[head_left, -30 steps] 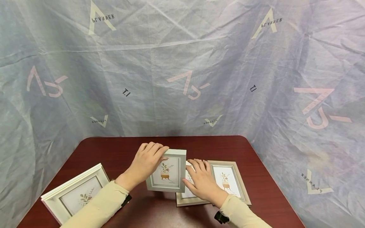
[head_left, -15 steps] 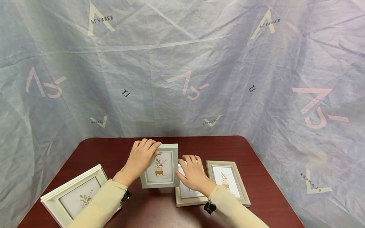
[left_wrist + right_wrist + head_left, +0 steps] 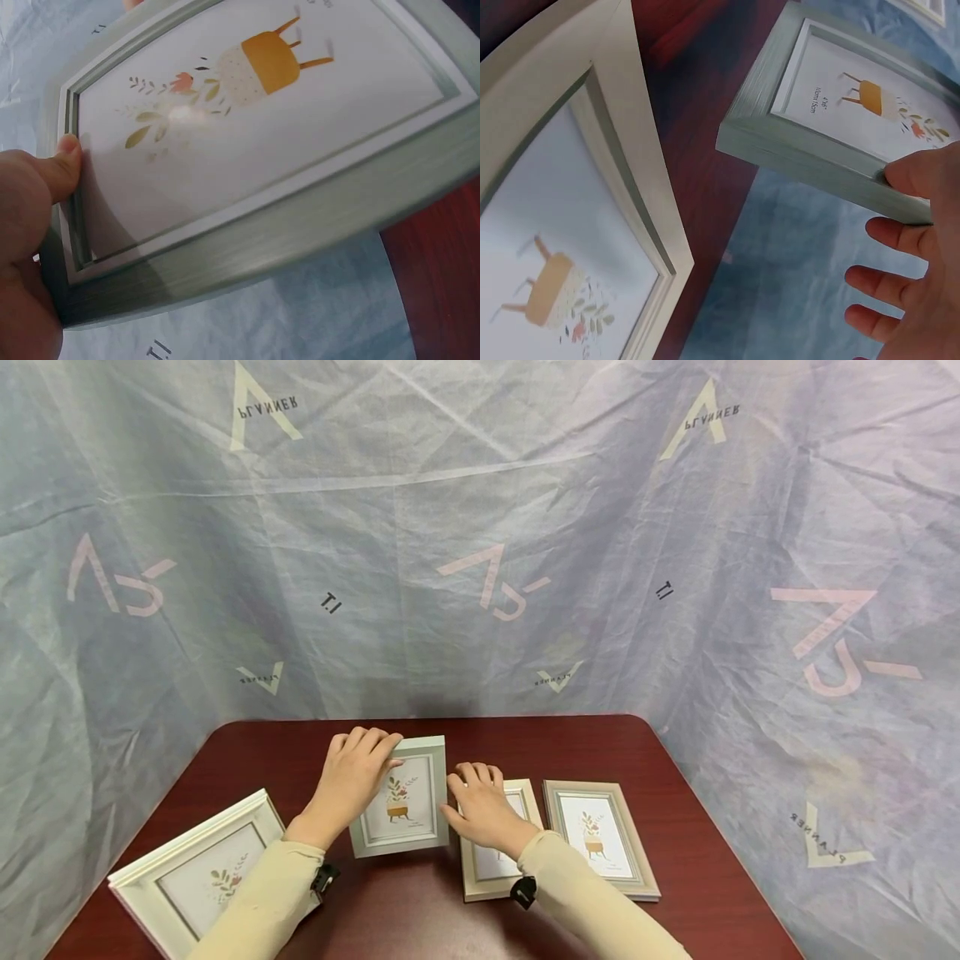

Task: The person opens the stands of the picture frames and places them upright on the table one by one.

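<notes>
My left hand grips a pale green picture frame by its upper left corner, with the thumb over the front. The frame is held upright, its plant-in-a-pot picture facing me. At its right edge is my right hand; in the right wrist view its thumb lies against the front of the frame while the other fingers are spread beside the edge. Beneath the right hand and forearm a cream picture frame lies on the table, partly covered.
To the right lies a beige picture frame, close to the cream one. A larger off-white frame sits at the left, partly behind the left sleeve. The dark red table backs onto a grey printed cloth.
Both hands have moved left together with the green frame, which now stands apart from the cream frame in the head view. More of the cream frame shows.
</notes>
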A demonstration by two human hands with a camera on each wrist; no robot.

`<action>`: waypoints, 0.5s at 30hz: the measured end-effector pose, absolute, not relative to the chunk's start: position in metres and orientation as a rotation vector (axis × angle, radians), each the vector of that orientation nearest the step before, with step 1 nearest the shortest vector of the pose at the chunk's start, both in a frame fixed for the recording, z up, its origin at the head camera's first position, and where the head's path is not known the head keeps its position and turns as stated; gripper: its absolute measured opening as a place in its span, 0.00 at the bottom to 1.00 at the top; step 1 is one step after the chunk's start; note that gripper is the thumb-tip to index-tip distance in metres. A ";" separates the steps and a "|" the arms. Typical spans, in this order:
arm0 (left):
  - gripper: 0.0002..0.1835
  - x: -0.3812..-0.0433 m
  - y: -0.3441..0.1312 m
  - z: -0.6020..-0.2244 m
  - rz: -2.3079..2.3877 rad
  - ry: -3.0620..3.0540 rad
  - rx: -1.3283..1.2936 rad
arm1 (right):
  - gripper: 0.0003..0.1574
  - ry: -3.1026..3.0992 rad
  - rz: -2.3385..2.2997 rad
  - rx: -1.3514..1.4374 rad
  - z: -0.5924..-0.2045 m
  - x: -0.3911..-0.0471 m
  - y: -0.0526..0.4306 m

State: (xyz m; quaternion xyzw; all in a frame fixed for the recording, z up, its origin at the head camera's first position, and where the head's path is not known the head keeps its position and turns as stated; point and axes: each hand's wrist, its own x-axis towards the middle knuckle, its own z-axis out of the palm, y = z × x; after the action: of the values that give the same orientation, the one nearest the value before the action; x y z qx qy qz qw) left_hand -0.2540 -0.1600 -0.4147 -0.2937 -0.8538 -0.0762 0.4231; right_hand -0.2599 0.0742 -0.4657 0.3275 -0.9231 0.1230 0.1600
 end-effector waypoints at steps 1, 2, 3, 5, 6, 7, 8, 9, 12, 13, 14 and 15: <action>0.20 -0.254 -0.161 -0.416 -0.191 -2.143 -0.728 | 0.16 -2.646 0.334 0.931 -0.467 -0.261 0.072; 0.20 -0.253 -0.163 -0.417 -0.192 -2.149 -0.721 | 0.17 -2.655 0.324 0.930 -0.468 -0.261 0.070; 0.20 -0.252 -0.164 -0.417 -0.193 -2.158 -0.714 | 0.17 -2.667 0.313 0.927 -0.469 -0.261 0.068; 0.20 -0.251 -0.167 -0.419 -0.193 -2.174 -0.696 | 0.18 -2.688 0.302 0.928 -0.470 -0.262 0.064; 0.20 -0.250 -0.168 -0.420 -0.192 -2.185 -0.688 | 0.18 -2.696 0.296 0.931 -0.471 -0.262 0.062; 0.19 -0.250 -0.170 -0.421 -0.193 -2.197 -0.678 | 0.18 -2.703 0.298 0.931 -0.471 -0.263 0.060; 0.20 -0.249 -0.171 -0.422 -0.192 -2.208 -0.668 | 0.18 -2.708 0.307 0.936 -0.471 -0.262 0.058; 0.20 -0.249 -0.173 -0.423 -0.194 -2.217 -0.660 | 0.17 -2.711 0.313 0.939 -0.471 -0.262 0.056; 0.20 -0.248 -0.176 -0.427 -0.208 -2.235 -0.637 | 0.17 -2.708 0.320 0.947 -0.473 -0.263 0.051; 0.19 -0.248 -0.178 -0.428 -0.216 -2.236 -0.631 | 0.17 -2.712 0.321 0.947 -0.474 -0.263 0.050; 0.19 -0.248 -0.179 -0.429 -0.224 -2.237 -0.627 | 0.16 -2.715 0.318 0.946 -0.475 -0.264 0.048; 0.19 -0.247 -0.180 -0.430 -0.231 -2.237 -0.621 | 0.16 -2.718 0.317 0.946 -0.476 -0.264 0.046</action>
State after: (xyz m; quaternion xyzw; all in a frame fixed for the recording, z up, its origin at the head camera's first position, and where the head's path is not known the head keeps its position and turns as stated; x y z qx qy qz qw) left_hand -0.2473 -0.1797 -0.4302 -0.2448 -0.8816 -0.0910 0.3932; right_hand -0.2640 0.0464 -0.4764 0.3243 -0.9316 0.1086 0.1230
